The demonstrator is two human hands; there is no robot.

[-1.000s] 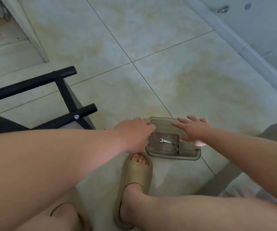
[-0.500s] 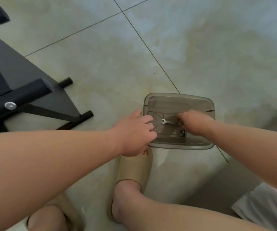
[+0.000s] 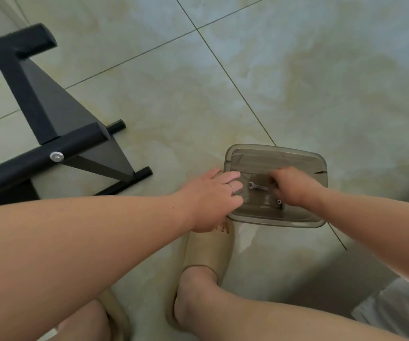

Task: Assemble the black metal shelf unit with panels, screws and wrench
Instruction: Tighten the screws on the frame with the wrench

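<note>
From the head view, a smoky see-through plastic tray (image 3: 277, 220) sits on the pale tiled floor (image 3: 321, 82), and everything else is placed from it. Inside the tray, left of its middle, lies a small silver wrench (image 3: 257, 187), flat, with its open jaw pointing toward the tray's left side. A small dark screw or nut (image 3: 279, 201) lies in the tray's near part, just beside the wrench; it is too small to tell which it is. The left hand (image 3: 213, 195) is at the tray's left rim: its fingers are nearly straight and pressed together, laid across that rim, with the thumb spread away toward the far side and a ring (image 3: 231, 187) on one finger. The right hand (image 3: 289, 185) reaches into the tray's middle, just right of the wrench's handle end, knuckles up and fingers curled downward; the fingertips are hidden, so I cannot tell whether they pinch anything. Well apart from the tray, to its left and farther off, the black metal shelf unit (image 3: 38, 99) lies on the floor, with a silver bolt head (image 3: 56, 156) seated in one of its bars. Just near of the tray's left corner is a foot in a beige slipper (image 3: 207, 252), its toes partly under the left hand.
</note>
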